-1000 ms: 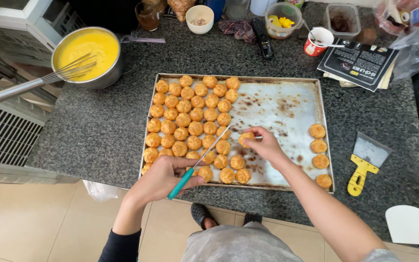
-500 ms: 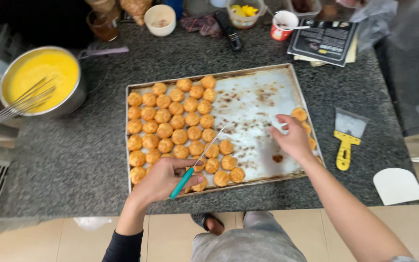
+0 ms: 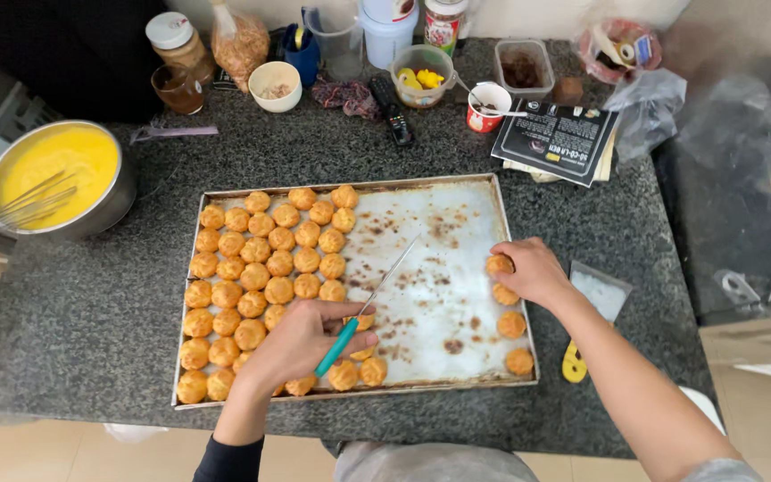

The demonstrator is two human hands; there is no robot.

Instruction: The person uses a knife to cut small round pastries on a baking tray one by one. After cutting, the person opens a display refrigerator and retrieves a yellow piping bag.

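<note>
Left hand: I see my left hand (image 3: 301, 344) clenched on a teal-handled knife (image 3: 366, 308), over the tray's near edge.
Knife axis: blade runs up and right, away from me, across the bare tray (image 3: 443, 268).
Right hand: my right hand (image 3: 533, 272) pinches a puff (image 3: 498, 264) heading the right-edge column; it is the nearer hand there.
Main batch: puffs (image 3: 261, 286) crowd the tray's left half.
Packages: black booklet (image 3: 557, 138) far right; clear bag (image 3: 644, 107) beside it; white-lidded jar (image 3: 176, 40) far left.
</note>
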